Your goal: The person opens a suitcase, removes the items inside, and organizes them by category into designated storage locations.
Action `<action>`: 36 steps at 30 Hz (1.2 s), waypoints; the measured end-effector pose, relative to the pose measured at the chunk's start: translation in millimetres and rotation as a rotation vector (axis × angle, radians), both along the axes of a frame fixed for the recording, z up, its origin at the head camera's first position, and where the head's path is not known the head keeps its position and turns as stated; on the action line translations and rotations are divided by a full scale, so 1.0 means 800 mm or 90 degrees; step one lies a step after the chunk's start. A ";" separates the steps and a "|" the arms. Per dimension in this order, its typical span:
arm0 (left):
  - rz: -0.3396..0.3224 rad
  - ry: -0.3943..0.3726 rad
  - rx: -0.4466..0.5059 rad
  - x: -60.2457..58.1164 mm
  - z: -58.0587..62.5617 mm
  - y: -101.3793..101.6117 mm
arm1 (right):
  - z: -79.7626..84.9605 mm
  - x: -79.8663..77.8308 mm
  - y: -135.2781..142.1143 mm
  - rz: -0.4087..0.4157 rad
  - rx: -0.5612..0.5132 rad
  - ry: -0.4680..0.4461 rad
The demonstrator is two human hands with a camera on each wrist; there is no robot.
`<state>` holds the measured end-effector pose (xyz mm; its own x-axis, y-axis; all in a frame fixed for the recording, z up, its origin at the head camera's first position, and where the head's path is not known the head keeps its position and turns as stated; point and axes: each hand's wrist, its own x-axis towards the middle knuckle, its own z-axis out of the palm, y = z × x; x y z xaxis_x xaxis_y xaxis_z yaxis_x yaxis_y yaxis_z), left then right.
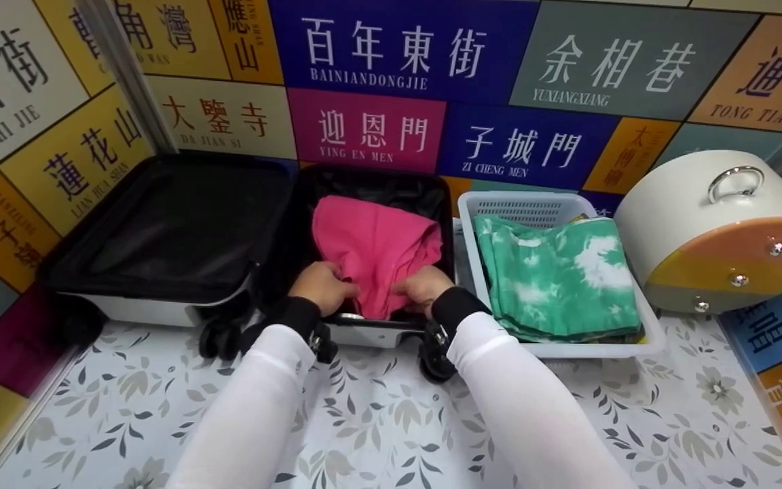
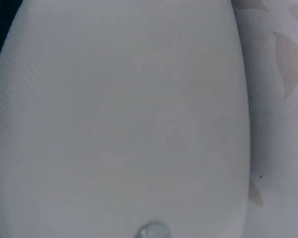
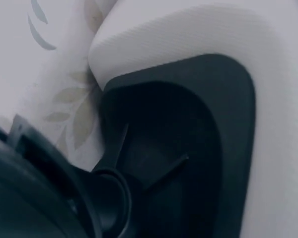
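A pink folded garment [image 1: 377, 238] lies in the black-lined right half of an opened suitcase [image 1: 357, 334]. My left hand [image 1: 325, 286] grips the garment's near left edge, and my right hand [image 1: 425, 288] holds its near right side. The fingertips are partly hidden by the cloth and the suitcase rim. Only the white suitcase shell [image 2: 124, 119] fills most of the left wrist view. A black suitcase wheel [image 3: 35, 193] and its dark corner housing [image 3: 228, 99] show in the right wrist view. Neither wrist view shows a hand.
To the left lies the suitcase's other half [image 1: 174, 231], covered in black. Right of the suitcase, a white plastic basket [image 1: 584, 350] holds a green-and-white tie-dye garment [image 1: 561, 278]. Farther right stands a round cream case [image 1: 676, 210] with coloured bands. Leaf-patterned cloth [image 1: 364, 421] covers the surface.
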<state>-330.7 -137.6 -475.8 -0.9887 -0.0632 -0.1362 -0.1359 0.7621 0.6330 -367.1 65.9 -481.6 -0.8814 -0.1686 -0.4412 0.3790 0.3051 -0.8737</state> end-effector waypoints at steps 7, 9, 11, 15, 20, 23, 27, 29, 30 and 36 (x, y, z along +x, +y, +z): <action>0.050 -0.054 0.017 0.001 0.006 0.001 | -0.002 -0.003 0.003 -0.034 0.023 0.053; 0.065 -0.059 0.044 -0.002 0.006 0.000 | -0.002 -0.003 0.002 -0.057 0.000 0.050; 0.077 -0.057 0.064 -0.005 0.006 -0.001 | -0.001 -0.002 0.002 -0.078 -0.038 0.039; 0.096 -0.062 0.088 -0.009 0.003 -0.003 | 0.001 0.001 0.000 -0.074 -0.150 -0.003; 0.110 -0.084 0.123 -0.008 0.004 -0.001 | -0.002 0.004 0.001 -0.024 -0.191 -0.030; 0.091 -0.087 0.109 -0.008 0.004 -0.001 | -0.001 0.005 0.001 -0.023 -0.166 -0.021; 0.055 -0.100 0.082 -0.010 0.004 0.000 | -0.002 0.005 0.001 -0.053 -0.140 0.016; 0.044 -0.111 0.085 -0.010 0.005 -0.001 | -0.002 0.006 0.000 -0.068 -0.139 0.028; 0.042 -0.115 0.089 -0.010 0.005 -0.001 | -0.002 0.006 -0.001 -0.077 -0.138 0.033; 0.026 -0.116 0.118 -0.009 0.007 -0.004 | 0.002 0.007 0.001 -0.136 -0.159 0.024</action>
